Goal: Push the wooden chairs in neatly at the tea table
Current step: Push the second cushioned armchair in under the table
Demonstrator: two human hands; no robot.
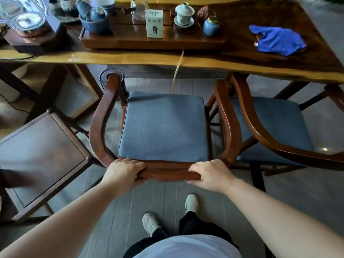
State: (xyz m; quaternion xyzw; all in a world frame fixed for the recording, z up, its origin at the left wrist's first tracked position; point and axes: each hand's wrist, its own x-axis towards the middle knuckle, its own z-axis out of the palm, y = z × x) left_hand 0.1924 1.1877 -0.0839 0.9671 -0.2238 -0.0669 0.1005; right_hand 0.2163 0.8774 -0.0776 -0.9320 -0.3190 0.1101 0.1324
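Grey plank flooring (163, 203) runs under a long live-edge wooden tabletop (130, 59) that spans the upper part of the frame and carries a dark wooden tea tray (152, 42), a blue glazed bowl (95, 24), a pale lidded gaiwan cup (184, 13), a small blue tea jar (211, 26) and a crumpled blue cloth (277, 40) at upper right.

At centre frame stands the round-backed wooden armchair with a blue-grey seat cushion (163, 125), its front edge just short of the tabletop's near edge, so it is not yet tucked in. The left hand (123, 172) and the right hand (211, 174) are both curled over the chair's curved top rail, fingers wrapped on the far side and thumbs nearer the body, one to each side of the middle. A 2nd matching armchair (273, 127) sits just beside it at right, angled, armrests nearly touching. A bare dark wooden square stool (41, 157) stands at left.

To push well, I would judge that both hands should press evenly so the chair travels straight and square to the tabletop, without swinging its right arm into the neighbour. A pale hose (177, 71) hangs from the tabletop edge ahead of the seat, and a dark round stand (111, 76) sits by the left armrest tip; a slow slide should avoid snagging either.
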